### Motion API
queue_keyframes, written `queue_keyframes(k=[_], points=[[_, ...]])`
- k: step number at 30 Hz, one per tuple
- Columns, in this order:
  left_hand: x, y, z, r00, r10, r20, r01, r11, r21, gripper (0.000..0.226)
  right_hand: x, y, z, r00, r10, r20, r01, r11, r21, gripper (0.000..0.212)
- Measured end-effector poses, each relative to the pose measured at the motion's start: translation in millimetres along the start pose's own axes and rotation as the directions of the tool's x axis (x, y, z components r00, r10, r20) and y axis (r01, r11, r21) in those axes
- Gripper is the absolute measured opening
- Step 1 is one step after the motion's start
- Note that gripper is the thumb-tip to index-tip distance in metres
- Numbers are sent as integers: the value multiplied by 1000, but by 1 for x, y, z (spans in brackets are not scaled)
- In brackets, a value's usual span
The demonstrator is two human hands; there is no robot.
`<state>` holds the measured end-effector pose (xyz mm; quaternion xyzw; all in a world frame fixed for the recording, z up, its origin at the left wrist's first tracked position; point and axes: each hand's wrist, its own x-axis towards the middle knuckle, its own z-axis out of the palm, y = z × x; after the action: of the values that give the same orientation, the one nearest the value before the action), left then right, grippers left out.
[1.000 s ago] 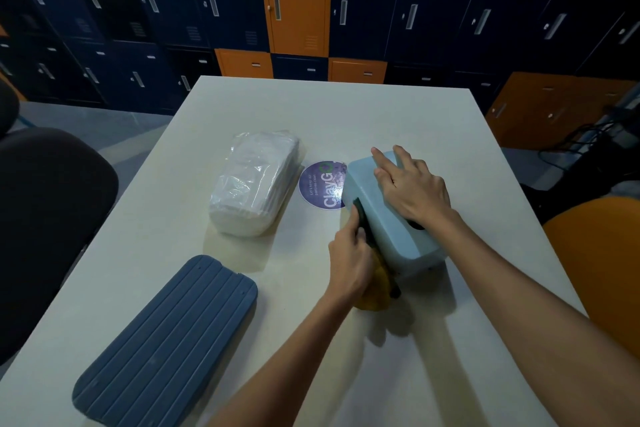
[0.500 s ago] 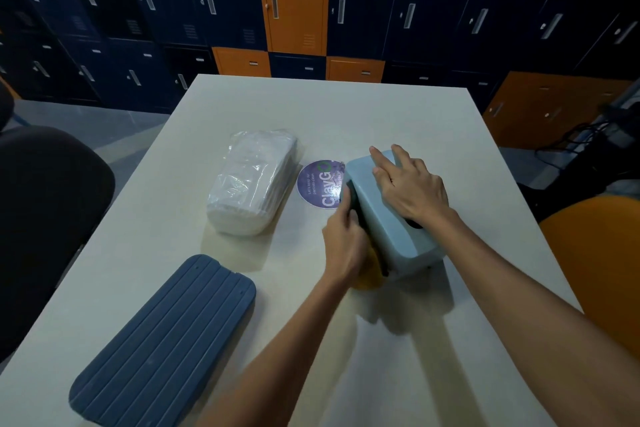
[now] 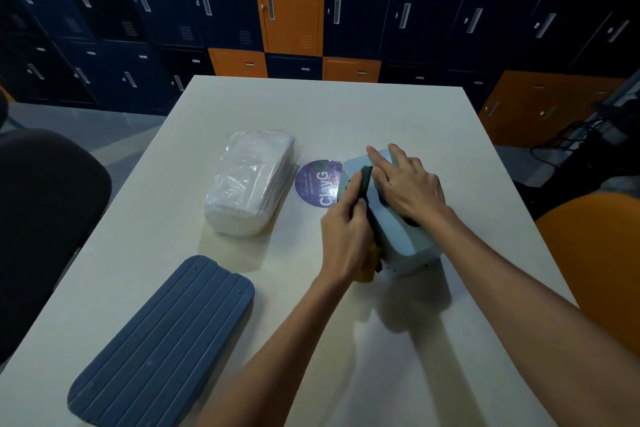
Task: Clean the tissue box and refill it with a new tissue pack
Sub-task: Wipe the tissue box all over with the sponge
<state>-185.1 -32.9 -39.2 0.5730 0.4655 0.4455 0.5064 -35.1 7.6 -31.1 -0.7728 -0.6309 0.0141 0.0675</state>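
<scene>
The right hand [image 3: 408, 187] presses open-palmed atop the tissue box [image 3: 401, 239]; the left hand [image 3: 346, 232] grips a sponge [image 3: 365, 173] against its side; likely light, stiff, slippery.

Left hand [image 3: 344, 236]: fingers curled round a sponge [image 3: 365, 177], pressing it against the left side of the tissue box [image 3: 398, 236]; the wrist is straight and the bare left forearm [image 3: 277, 340] rises from the bottom edge toward the upper right. Right hand [image 3: 410, 189]: laid palm down on top of the tissue box, fingers [image 3: 375, 154] straight, slightly spread and pointing away to the left. The bare right forearm [image 3: 519, 295] enters from the lower right corner, and the two hands lie just beside each other.
</scene>
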Motion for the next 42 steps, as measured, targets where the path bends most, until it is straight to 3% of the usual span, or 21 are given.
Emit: queue_keyframes(k=[3,6,10,12,20,26,34,37,42], points=[[-5,-15,6,998,62,26,-63,998,24,45,0,-1,0,1000,7,4,-7,1000,2,49],[-7,-18,14,998,39,46,-39,999,-3,45,1,0,0,1000,11,8,-12,1000,9,48],[-9,-24,16,979,-203,-19,198,970,-138,41,1,0,1,1000,14,20,-15,1000,19,49],[-13,-24,19,967,-250,-40,242,959,-145,43,1,1,2,1000,13,16,-13,1000,18,49],[-16,-9,22,984,-161,-70,152,981,-122,41,2,1,3,1000,12,-3,-12,1000,5,49],[-13,-19,20,952,-297,-74,292,954,-72,43,1,-1,1,1000,18,-1,-18,1000,3,49],[-48,-10,36,968,-247,-44,237,956,-173,42,1,-1,1,1000,19,-6,-19,1000,20,49],[-20,-4,26,977,-190,-101,178,977,-118,42,0,-1,1,1000,22,-2,-22,1000,15,49],[-7,-18,18,962,-258,-87,257,966,-20,43,-1,-2,-1,1000,27,12,-28,999,19,49]])
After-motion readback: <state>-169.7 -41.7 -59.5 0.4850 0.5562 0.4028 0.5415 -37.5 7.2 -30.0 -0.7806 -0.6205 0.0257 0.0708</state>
